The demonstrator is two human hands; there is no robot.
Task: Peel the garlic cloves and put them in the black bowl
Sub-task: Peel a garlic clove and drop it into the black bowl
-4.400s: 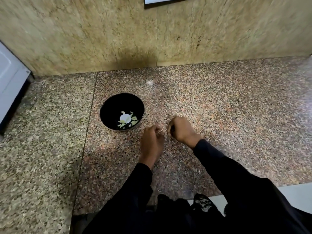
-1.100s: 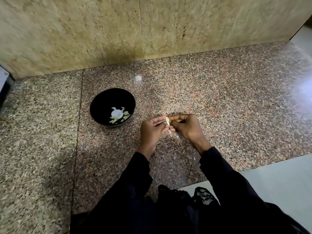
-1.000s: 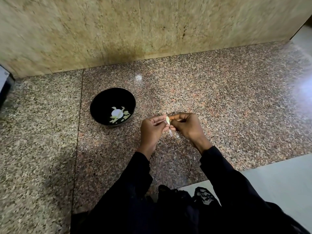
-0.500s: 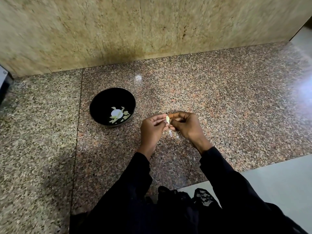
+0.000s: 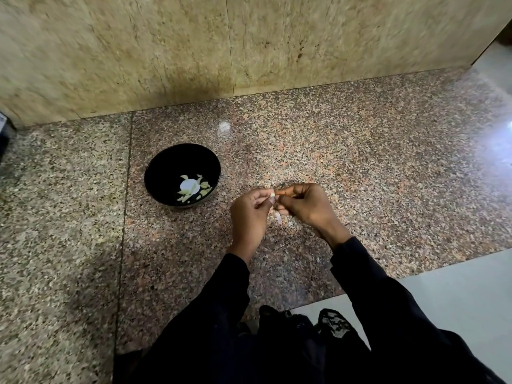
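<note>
A small pale garlic clove is pinched between the fingertips of both hands above the granite counter. My left hand holds it from the left and my right hand from the right, fingers curled. A thin strip of pale skin hangs below the clove. The black bowl stands to the left of the hands, apart from them, with several peeled cloves lying on its bottom.
The speckled granite counter runs back to a beige stone wall. Its front edge drops to a pale floor at lower right. A dark appliance corner shows at the far left.
The hands have stayed in place over the last second, working at the clove with small finger moves. Since 4.4 s ago they rose from the counter and the view shifted.
</note>
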